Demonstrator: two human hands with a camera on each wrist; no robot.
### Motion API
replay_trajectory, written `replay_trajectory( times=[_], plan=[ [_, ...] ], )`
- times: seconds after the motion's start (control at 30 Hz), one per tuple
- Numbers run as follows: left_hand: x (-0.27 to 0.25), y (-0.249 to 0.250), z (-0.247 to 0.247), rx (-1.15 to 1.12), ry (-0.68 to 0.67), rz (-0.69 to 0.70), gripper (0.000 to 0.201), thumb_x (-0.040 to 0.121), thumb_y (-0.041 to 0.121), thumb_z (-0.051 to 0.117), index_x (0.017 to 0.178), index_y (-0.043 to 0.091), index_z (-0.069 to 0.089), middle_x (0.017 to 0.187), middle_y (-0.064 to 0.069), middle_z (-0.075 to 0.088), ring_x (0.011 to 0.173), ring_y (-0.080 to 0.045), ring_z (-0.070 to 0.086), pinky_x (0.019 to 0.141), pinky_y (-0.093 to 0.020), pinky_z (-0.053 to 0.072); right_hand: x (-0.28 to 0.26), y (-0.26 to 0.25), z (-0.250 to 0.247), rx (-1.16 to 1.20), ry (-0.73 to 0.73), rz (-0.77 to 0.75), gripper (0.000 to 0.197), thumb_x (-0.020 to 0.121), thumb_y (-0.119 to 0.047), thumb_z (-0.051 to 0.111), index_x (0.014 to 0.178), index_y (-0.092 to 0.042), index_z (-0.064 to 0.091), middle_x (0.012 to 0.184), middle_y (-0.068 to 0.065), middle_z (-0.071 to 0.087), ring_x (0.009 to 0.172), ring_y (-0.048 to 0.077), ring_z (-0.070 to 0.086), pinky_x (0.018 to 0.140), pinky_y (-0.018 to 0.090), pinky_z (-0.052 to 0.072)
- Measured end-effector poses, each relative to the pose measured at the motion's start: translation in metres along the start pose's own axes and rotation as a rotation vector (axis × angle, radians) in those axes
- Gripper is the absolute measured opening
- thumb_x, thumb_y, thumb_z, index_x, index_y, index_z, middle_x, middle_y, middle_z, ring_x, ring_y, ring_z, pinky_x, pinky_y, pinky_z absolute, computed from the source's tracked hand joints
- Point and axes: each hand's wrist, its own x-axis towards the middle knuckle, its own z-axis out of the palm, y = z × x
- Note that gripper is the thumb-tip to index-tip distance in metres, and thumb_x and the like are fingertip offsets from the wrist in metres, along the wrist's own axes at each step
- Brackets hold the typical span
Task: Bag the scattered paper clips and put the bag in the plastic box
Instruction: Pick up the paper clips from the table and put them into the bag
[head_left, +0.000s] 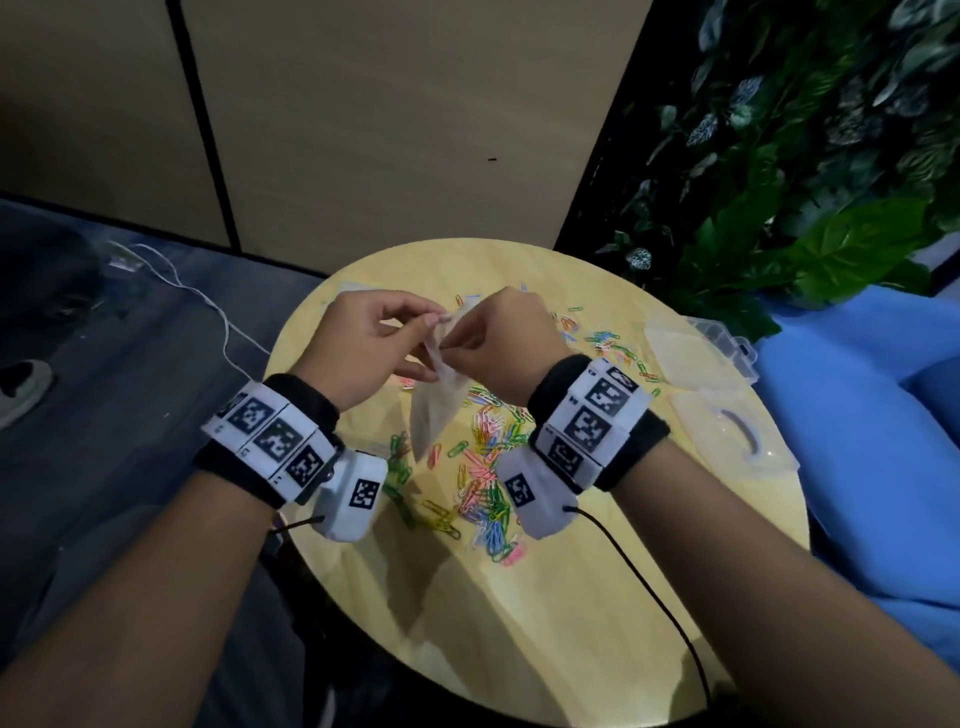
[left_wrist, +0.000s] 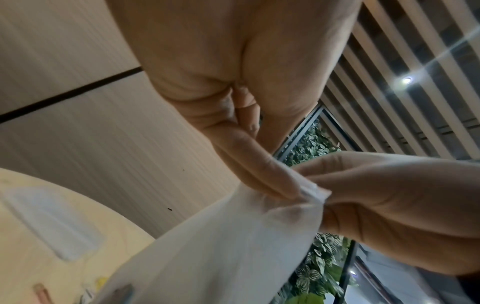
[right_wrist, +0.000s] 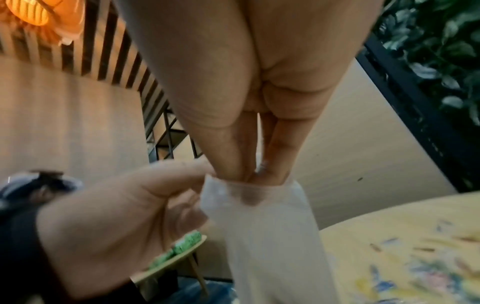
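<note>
Both grips pinch the mouth of the thin, translucent bag (head_left: 441, 384) at frame centre in the head view, left hand (head_left: 363, 348) and right hand (head_left: 511, 343) held above the round wooden desk (head_left: 571, 597), with glossy coloured paper clips (head_left: 485, 483) strewn below and the clear plastic box (head_left: 691, 353) lying open at centre right. From the left wrist, fingertips (left_wrist: 280, 181) crimp the crinkled film at its rim; from the right wrist, fingers (right_wrist: 275, 164) sit partly inside the opening. Such slick film could stay stuck shut or slip free, and a tug might tear it.
</note>
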Motion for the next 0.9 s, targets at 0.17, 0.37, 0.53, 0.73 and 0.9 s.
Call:
replay_trajectory(
  times=[0.17, 0.37, 0.53, 0.73, 0.9],
  plan=[
    [0.001, -0.004, -0.036, -0.009, 0.128, 0.004, 0.013, 0.099, 0.003, 0.059, 0.099, 0.006, 0.072, 0.088, -0.017, 0.063, 0.061, -0.010, 0.069, 0.058, -0.026, 0.062, -0.004, -0.003, -0.013, 0.375, 0.113, 0.004, 0.022, 0.082, 0.000, 0.060, 0.076, -0.017, 0.074, 0.076, 0.006, 0.074, 0.060, 0.012, 0.069, 0.054, 0.017, 0.053],
    [-0.003, -0.022, -0.072, 0.071, 0.234, -0.027, 0.015, 0.098, 0.004, 0.062, 0.092, 0.013, 0.073, 0.086, -0.019, 0.066, 0.057, -0.013, 0.069, 0.058, -0.031, 0.063, -0.024, 0.006, 0.060, -0.085, -0.416, -0.124, 0.027, 0.092, -0.028, 0.062, 0.118, -0.024, 0.070, 0.118, 0.001, 0.069, 0.106, 0.018, 0.064, 0.094, 0.035, 0.052],
    [-0.005, -0.033, -0.074, 0.191, 0.236, -0.091, 0.010, 0.097, 0.009, 0.064, 0.094, 0.010, 0.073, 0.079, -0.016, 0.066, 0.054, -0.018, 0.071, 0.060, -0.036, 0.065, -0.032, 0.003, 0.126, -0.470, -0.567, -0.292, 0.077, 0.092, -0.056, 0.052, 0.155, -0.028, 0.017, 0.158, 0.007, 0.025, 0.142, 0.034, 0.026, 0.112, 0.053, 0.030],
    [-0.001, -0.034, -0.068, 0.254, 0.196, -0.115, 0.011, 0.096, 0.008, 0.065, 0.097, 0.008, 0.075, 0.083, -0.012, 0.069, 0.053, -0.013, 0.069, 0.059, -0.033, 0.064, -0.050, 0.021, 0.155, -0.546, -0.579, -0.347, 0.058, 0.099, -0.037, 0.042, 0.152, -0.023, 0.023, 0.157, 0.012, 0.020, 0.136, 0.048, 0.030, 0.100, 0.058, 0.041],
    [0.000, -0.031, -0.059, 0.280, 0.158, -0.120, 0.011, 0.095, 0.008, 0.065, 0.099, 0.008, 0.075, 0.078, -0.004, 0.066, 0.050, -0.011, 0.069, 0.056, -0.026, 0.062, -0.058, 0.039, 0.144, -0.439, -0.494, -0.450, 0.028, 0.092, -0.003, 0.051, 0.116, -0.004, 0.065, 0.118, 0.016, 0.060, 0.103, 0.035, 0.057, 0.078, 0.046, 0.056]
  ],
)
